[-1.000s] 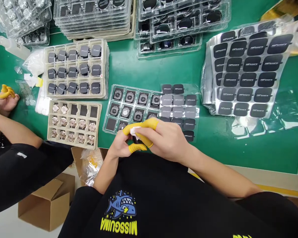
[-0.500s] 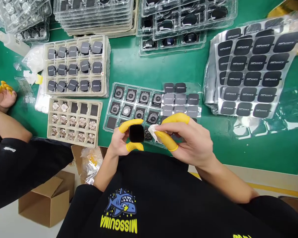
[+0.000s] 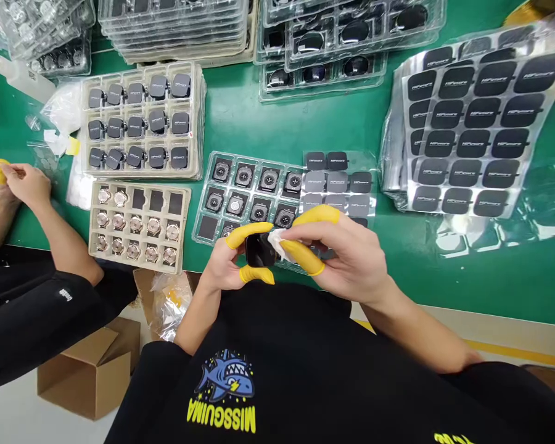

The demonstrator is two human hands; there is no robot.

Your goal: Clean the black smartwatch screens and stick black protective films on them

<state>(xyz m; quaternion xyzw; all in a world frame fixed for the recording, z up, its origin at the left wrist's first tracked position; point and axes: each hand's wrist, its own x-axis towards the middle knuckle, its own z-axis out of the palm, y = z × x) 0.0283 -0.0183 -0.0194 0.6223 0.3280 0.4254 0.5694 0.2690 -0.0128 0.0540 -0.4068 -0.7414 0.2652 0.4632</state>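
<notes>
Yellow finger cots cover fingers on both my hands. My left hand (image 3: 229, 262) grips a black square smartwatch body (image 3: 258, 251) by its edges, its dark screen facing up. In my right hand (image 3: 346, 259) a crumpled white wipe (image 3: 278, 242) is pinched between thumb and fingers, and it touches the right side of the screen. Beneath my hands lies a clear plastic tray (image 3: 204, 203) of watch bodies, mostly with their backs up. A sheet of black screen films (image 3: 337, 182) overlaps the tray's right part.
Left of the tray is a beige tray of round watches (image 3: 136, 228), with stacked trays of film-covered squares (image 3: 141, 123) behind. A pile of film sheets (image 3: 472, 135) lies right. Clear tray stacks (image 3: 346, 49) line the back. A co-worker's hands (image 3: 21, 182) are at far left.
My right hand has moved left, bringing the wipe onto the screen. The watch body has shifted slightly right. At far left, the co-worker's two hands have come together.
</notes>
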